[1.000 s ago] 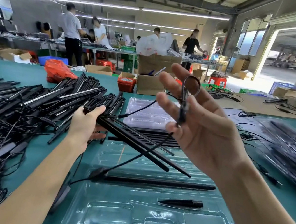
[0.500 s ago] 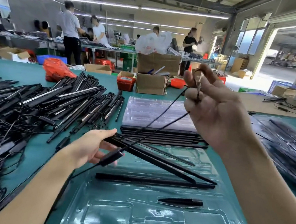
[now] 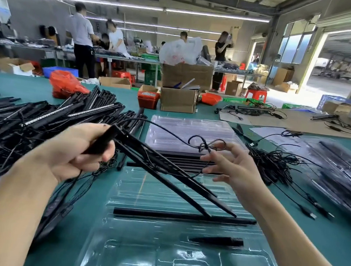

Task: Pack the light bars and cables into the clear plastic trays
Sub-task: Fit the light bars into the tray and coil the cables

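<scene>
Light bars point(image 3: 37, 121) are lying heaped with tangled wires at nine o'clock on the green table point(image 3: 323, 237), filling the left side. Just right of that heap, the left hand point(image 3: 78, 153) is gripping the near ends of a few held bars point(image 3: 171, 172), fingers curled round them, so that they are slanting down toward four o'clock with their far tips resting on the clear tray point(image 3: 178, 260) in front of the person. In that tray one packed bar point(image 3: 183, 215) is lying flat across a slot, and a short black piece point(image 3: 216, 240) is sitting in a smaller recess nearer six o'clock. A thin cable point(image 3: 170, 130) is arching from the held bars up to a small looped bundle point(image 3: 206, 144) at the centre. The right hand point(image 3: 236, 172) is hovering there with fingers spread fairly wide; the loops are hanging at its fingertips point(image 3: 213, 154), though I cannot tell for sure whether any finger is pinching them. At twelve o'clock a stack of trays point(image 3: 192, 133) is sitting with dark bars under its near edge. Loose cables point(image 3: 277, 164) are sprawling at two o'clock, and filled trays point(image 3: 343, 172) are piling at three o'clock.
</scene>
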### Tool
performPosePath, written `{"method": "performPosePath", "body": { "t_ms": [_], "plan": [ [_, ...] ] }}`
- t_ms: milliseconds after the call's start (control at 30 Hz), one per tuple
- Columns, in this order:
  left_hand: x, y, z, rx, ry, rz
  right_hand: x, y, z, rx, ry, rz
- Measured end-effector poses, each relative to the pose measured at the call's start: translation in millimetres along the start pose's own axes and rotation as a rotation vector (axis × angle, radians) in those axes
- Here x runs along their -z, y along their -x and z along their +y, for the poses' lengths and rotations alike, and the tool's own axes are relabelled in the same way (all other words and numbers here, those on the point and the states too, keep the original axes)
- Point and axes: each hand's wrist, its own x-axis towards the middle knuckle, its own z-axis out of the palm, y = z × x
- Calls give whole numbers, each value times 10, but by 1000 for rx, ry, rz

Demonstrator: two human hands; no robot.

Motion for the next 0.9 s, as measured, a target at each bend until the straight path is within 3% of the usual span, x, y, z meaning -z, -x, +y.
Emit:
{"method": "performPosePath", "body": {
  "t_ms": [167, 233, 333, 467, 600, 667, 767, 833, 900],
  "plan": [
    [-19, 122, 160, -134, -2, -26, -129, 79, 84, 30, 116, -294],
    [-65, 104, 124, -155, -36, -28, -251, 124, 105, 21, 257, -396],
    [-85, 48, 41, -135, -33, 25, -437, 174, 180, 82, 569, -408],
    [-39, 24, -84, -83, 5, 59, -566, 165, 276, 286, 907, -184],
    [-16, 5, -211, -68, 133, 48, -520, 88, 245, 367, 918, 56],
    [44, 19, -282, -67, 133, 16, -452, 51, 147, 323, 707, 185],
    [33, 31, -405, 62, -157, -72, -264, -52, -46, 216, 274, 352],
    [11, 62, -473, 218, -333, -186, -90, -127, -146, 139, 153, 464],
    [35, 152, -518, 270, -574, -407, 72, -180, -195, 95, 108, 543]
  ]
}}
